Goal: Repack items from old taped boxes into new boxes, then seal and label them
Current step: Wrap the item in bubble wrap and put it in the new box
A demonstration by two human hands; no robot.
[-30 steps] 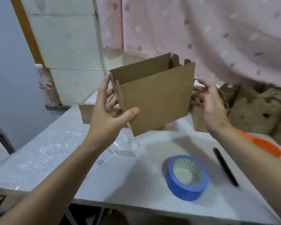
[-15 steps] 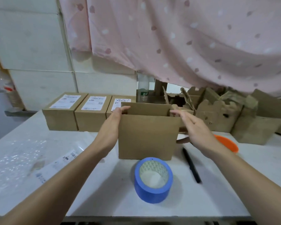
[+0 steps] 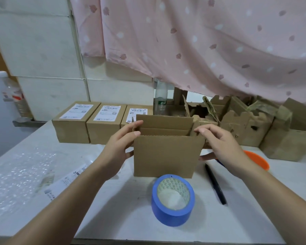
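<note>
The left hand's (image 3: 119, 146) fingers (image 3: 133, 125) and thumb curl round the left top corner of the open-topped cardboard box (image 3: 166, 156). The right hand's (image 3: 223, 145) fingers (image 3: 202, 129) hook over the right top corner, with the thumb against the side wall. The box stands upright on the white table (image 3: 127, 218). Just in front is a blue tape roll (image 3: 172, 215), and a black pen (image 3: 215, 184) lies to its right. Three labelled boxes (image 3: 72, 129) line the back left, and torn old boxes (image 3: 244, 129) the back right.

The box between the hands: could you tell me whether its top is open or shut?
Open. The box stands upright on the table, its top unfolded and inner walls showing.
</note>
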